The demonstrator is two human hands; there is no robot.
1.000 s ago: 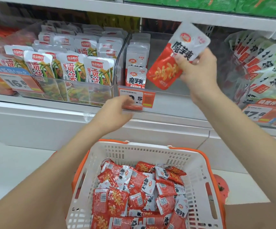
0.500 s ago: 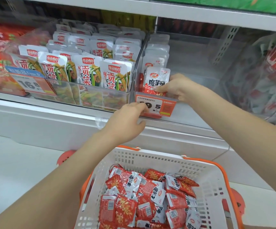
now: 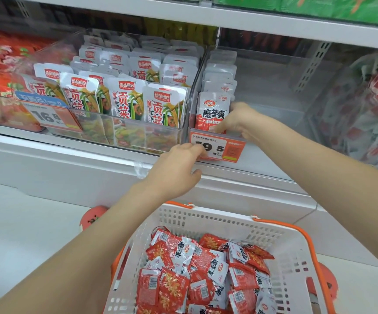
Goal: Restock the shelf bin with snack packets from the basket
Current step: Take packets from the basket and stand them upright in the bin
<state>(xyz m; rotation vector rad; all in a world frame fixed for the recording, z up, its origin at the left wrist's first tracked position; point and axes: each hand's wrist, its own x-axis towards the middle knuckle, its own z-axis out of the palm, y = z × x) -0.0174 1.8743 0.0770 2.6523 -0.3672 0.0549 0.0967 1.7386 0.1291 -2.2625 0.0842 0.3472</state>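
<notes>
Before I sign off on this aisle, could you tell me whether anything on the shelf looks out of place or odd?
Nothing looks damaged or spilled. The clear shelf bin holds one row of snack packets against its left wall; the rest is bare. The right hand is at the front packet, and the left hand touches the price tag.
</notes>
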